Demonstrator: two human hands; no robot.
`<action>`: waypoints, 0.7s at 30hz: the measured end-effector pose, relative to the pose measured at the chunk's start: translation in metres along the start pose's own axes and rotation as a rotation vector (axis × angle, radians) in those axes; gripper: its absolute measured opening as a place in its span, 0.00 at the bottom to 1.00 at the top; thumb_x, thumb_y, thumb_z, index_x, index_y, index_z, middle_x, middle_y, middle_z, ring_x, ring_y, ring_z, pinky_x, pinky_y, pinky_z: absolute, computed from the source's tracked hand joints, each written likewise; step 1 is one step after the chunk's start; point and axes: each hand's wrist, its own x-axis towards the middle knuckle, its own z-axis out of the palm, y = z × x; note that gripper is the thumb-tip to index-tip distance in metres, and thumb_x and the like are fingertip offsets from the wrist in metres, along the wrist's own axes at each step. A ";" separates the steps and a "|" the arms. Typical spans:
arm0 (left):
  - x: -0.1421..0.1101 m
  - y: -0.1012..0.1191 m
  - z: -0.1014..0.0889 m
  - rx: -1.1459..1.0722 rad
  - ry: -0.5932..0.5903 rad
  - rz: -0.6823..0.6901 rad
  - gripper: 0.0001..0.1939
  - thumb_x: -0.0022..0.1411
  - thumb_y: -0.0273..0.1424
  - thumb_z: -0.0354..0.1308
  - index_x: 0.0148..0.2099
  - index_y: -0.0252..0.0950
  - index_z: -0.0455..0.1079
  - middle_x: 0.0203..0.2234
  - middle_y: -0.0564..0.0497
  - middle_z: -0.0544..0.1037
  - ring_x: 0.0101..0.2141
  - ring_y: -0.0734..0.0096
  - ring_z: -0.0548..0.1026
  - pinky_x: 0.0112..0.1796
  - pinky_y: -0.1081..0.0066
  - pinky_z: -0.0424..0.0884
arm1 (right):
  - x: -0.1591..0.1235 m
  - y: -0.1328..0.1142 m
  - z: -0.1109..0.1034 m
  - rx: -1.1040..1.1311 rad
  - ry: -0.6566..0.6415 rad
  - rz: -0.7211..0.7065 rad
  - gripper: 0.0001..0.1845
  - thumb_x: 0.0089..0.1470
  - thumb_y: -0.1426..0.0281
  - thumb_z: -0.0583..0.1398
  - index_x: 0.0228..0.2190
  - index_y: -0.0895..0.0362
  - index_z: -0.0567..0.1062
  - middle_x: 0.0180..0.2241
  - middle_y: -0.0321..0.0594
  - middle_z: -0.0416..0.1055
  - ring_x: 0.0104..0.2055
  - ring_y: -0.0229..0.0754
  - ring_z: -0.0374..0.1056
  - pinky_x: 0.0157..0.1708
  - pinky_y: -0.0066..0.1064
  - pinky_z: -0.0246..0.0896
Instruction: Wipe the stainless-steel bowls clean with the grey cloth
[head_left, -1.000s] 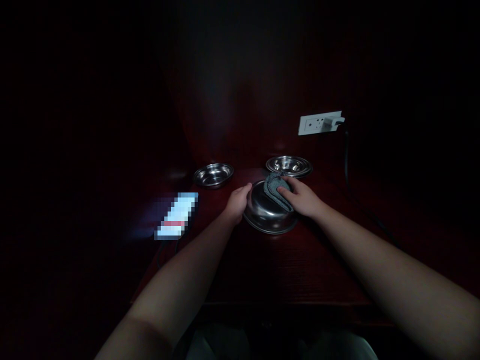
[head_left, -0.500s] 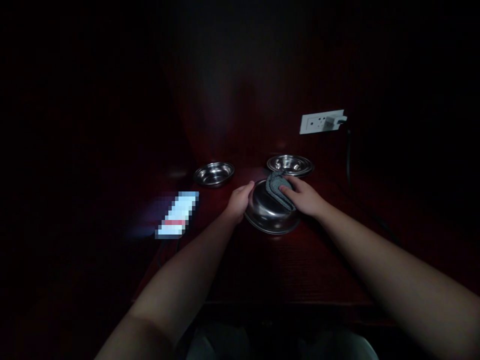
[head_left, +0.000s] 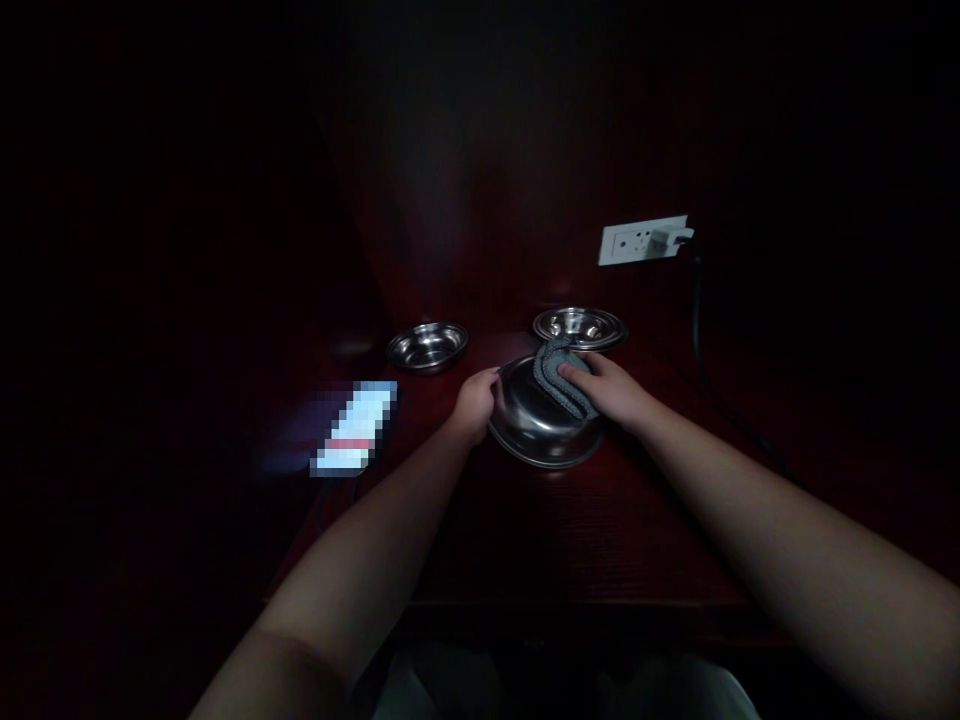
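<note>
A shiny steel bowl is tilted bottom-up over the dark red table, its rim toward me. My left hand is closed on the bowl's left edge; its fingers are mostly hidden behind the rim. A folded grey cloth lies against the bowl's outer surface on the upper right. My right hand grips that cloth and presses it to the metal, thumb on top, the other fingers partly out of sight.
Behind the bowl stand a steel dish on the left and several stacked-looking steel dishes on the right. A lit phone with a cable lies at left. A wall socket holds a plug, its black cord hanging down.
My right hand has shifted slightly with the cloth, whose folds now lie differently on the bowl. My left hand keeps its hold, and the bowl has barely moved.
</note>
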 end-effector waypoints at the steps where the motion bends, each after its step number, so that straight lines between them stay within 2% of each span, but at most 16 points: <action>1: 0.000 0.000 0.000 0.008 -0.001 0.005 0.12 0.49 0.26 0.51 0.32 0.34 0.75 0.31 0.48 0.79 0.35 0.65 0.74 0.41 0.66 0.67 | 0.000 0.001 -0.001 0.003 -0.011 0.013 0.28 0.48 0.53 0.59 0.46 0.57 0.70 0.45 0.48 0.72 0.45 0.48 0.69 0.48 0.44 0.61; 7: -0.003 0.002 0.001 0.052 0.029 0.067 0.11 0.50 0.26 0.51 0.30 0.35 0.75 0.30 0.49 0.79 0.36 0.66 0.74 0.42 0.67 0.66 | 0.002 0.004 -0.003 -0.002 -0.055 -0.021 0.29 0.47 0.51 0.58 0.46 0.57 0.72 0.44 0.48 0.73 0.44 0.48 0.70 0.47 0.43 0.61; 12: -0.001 0.000 0.001 0.068 0.035 0.079 0.11 0.50 0.27 0.51 0.31 0.34 0.75 0.30 0.49 0.79 0.36 0.65 0.74 0.42 0.67 0.66 | 0.001 0.003 -0.004 -0.017 -0.067 -0.071 0.26 0.51 0.53 0.57 0.46 0.56 0.71 0.46 0.45 0.72 0.46 0.47 0.68 0.50 0.43 0.60; 21: -0.001 0.002 0.001 0.061 0.075 0.070 0.11 0.50 0.26 0.50 0.30 0.35 0.75 0.30 0.50 0.79 0.36 0.66 0.74 0.43 0.67 0.66 | 0.002 0.006 -0.003 0.154 -0.181 -0.139 0.19 0.54 0.60 0.56 0.45 0.55 0.70 0.43 0.41 0.73 0.43 0.44 0.70 0.46 0.40 0.64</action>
